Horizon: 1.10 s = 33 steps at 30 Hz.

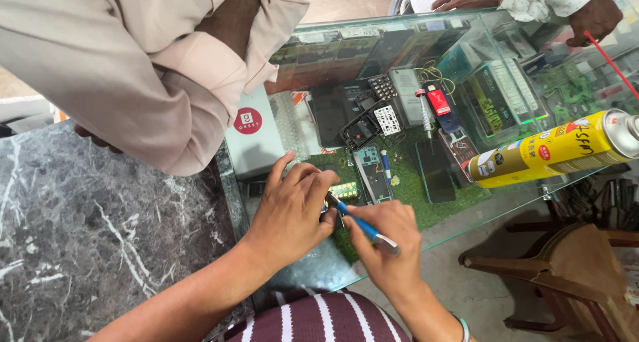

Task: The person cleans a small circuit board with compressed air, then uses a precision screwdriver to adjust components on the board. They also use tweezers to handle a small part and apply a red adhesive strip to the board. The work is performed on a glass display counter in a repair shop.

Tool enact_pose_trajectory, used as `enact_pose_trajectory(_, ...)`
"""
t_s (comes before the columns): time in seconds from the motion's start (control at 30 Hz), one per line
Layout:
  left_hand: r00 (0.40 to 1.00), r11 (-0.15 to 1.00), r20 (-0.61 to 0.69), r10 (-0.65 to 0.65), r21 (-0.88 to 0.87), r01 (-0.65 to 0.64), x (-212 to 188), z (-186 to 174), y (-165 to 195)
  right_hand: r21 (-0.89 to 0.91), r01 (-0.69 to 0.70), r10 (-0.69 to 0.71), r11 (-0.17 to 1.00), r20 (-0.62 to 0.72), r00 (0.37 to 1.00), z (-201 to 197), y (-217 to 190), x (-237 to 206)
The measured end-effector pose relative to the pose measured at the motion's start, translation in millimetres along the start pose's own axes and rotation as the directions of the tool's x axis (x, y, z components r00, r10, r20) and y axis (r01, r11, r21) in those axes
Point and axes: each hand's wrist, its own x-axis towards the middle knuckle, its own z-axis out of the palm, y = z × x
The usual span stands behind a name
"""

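My left hand [291, 212] pinches a small dark phone part [331, 202] at its fingertips over a glass counter [466, 225]. Held like a pen in my right hand [386, 242] is a blue-handled screwdriver [363, 227], whose tip touches that part. Just beyond the hands, on a green mat [413, 189] under the glass, lie a bare phone circuit board [371, 172] and a dark phone screen [436, 171].
A yellow spray can [556, 149] lies on the glass at right. Dismantled phones, keypads and a red-labelled battery [439, 104] sit under the glass. A person in a beige shirt [133, 56] leans in at left over a marble slab [86, 229]. Another person's hands [526, 2] rest top right. A wooden stool [572, 269] stands below right.
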Motion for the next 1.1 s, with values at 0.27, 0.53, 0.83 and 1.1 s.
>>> enact_pose_trajectory(0.27, 1.000, 1.000, 0.006, 0.009, 0.008, -0.009, 1, -1, 0, -0.040, 0.016, -0.017, 0.999, -0.014, 1.000, 2, 3, -3)
enact_pose_trajectory(0.53, 1.000, 1.000, -0.009, 0.004, 0.009, -0.004, 2, -1, 1, -0.031, -0.029, 0.028, 0.999, -0.053, 0.998, -1, -4, 2)
enact_pose_trajectory(0.83, 1.000, 1.000, 0.003, -0.002, -0.003, 0.002, 1, -4, 2, 0.024, 0.036, -0.035, 0.999, -0.017, 0.999, 4, -10, 3)
enact_pose_trajectory(1.1, 1.000, 1.000, 0.003, -0.025, -0.014, 0.025, 1, -4, 1, 0.043, -0.012, 0.013, 0.999, -0.014, 1.000, 6, -10, 5)
